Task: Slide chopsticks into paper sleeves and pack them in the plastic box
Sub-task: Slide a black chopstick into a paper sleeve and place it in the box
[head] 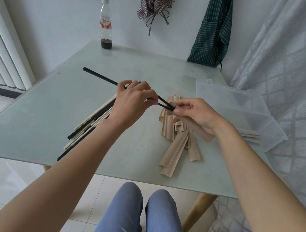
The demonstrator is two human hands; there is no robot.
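My left hand [132,103] pinches a pair of black chopsticks [98,76] above the table, their thin tips pointing right. Those tips enter the mouth of a tan paper sleeve [200,131] that my right hand [195,114] grips. Under my left forearm lies a pile of loose black and cream chopsticks [85,128]. Several empty tan sleeves [174,150] lie in a heap in the middle of the table. The clear plastic box [234,105] stands open at the right, with sleeved chopsticks [251,136] inside near its front end.
The pale glass table [40,112] has its front edge close to my knees. A plastic bottle [106,24] with dark liquid stands at the back. A radiator is at the left, hanging aprons on the wall, a patterned cloth at the right.
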